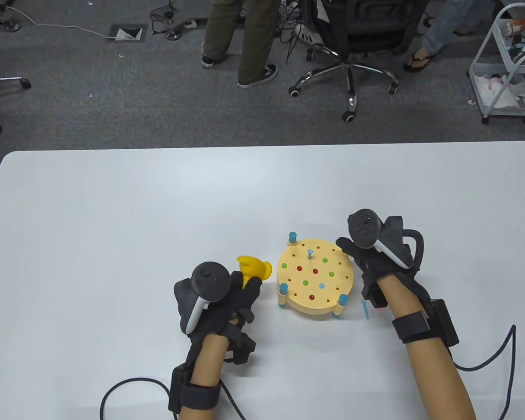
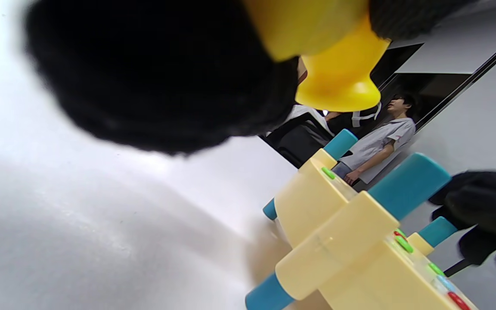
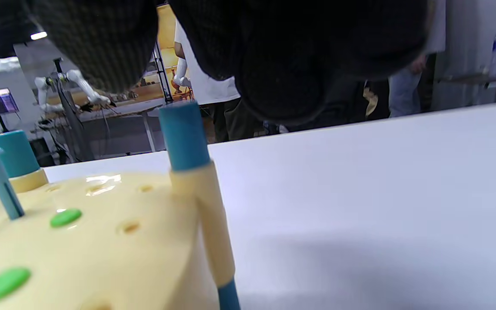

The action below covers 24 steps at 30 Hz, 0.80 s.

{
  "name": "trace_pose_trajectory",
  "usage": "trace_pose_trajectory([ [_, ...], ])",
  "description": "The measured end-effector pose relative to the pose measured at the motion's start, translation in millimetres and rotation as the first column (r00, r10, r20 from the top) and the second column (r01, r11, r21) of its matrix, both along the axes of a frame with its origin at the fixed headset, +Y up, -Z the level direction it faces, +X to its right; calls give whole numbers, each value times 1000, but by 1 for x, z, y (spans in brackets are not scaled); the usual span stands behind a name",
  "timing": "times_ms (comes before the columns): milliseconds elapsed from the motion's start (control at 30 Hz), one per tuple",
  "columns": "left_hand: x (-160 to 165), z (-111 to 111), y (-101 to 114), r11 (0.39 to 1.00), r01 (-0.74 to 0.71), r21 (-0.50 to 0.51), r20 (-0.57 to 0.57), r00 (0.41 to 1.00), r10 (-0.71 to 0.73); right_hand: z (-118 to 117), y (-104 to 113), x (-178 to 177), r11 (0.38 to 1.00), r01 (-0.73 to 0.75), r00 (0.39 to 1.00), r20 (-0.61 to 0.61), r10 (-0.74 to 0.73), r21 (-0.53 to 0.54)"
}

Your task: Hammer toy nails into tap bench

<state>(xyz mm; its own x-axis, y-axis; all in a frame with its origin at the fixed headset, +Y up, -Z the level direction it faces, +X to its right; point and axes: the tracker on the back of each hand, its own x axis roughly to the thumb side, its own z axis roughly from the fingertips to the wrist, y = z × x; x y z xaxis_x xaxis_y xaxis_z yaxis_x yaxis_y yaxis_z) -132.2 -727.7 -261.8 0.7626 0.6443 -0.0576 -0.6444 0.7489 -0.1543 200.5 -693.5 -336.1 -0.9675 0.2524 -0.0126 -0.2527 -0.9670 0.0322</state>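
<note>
Yellow toy hammer (image 1: 254, 270) clenched in left hand (image 1: 221, 297), just left of tap bench (image 1: 315, 278) on surface (image 1: 157, 210). Right hand (image 1: 367, 262) at bench's right edge; its grip unclear. Strike upright blue nail (image 1: 309, 253) squarely, bench steadied.

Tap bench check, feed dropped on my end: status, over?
Left hand grips yellow hammer. Right hand rests at tap bench far rim. One blue nail standing proud; spare nail loose on table. Nothing blocking.
</note>
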Motion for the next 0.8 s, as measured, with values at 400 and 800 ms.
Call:
trace_pose_trajectory([
  [400, 12, 4, 11, 989, 35, 145, 16, 999, -38, 3, -58, 22, 938, 346, 934, -105, -342, 23],
  [800, 119, -29, 72, 802, 550, 233, -14, 827, -562, 4, -65, 23, 926, 375, 922, -119, -369, 32],
])
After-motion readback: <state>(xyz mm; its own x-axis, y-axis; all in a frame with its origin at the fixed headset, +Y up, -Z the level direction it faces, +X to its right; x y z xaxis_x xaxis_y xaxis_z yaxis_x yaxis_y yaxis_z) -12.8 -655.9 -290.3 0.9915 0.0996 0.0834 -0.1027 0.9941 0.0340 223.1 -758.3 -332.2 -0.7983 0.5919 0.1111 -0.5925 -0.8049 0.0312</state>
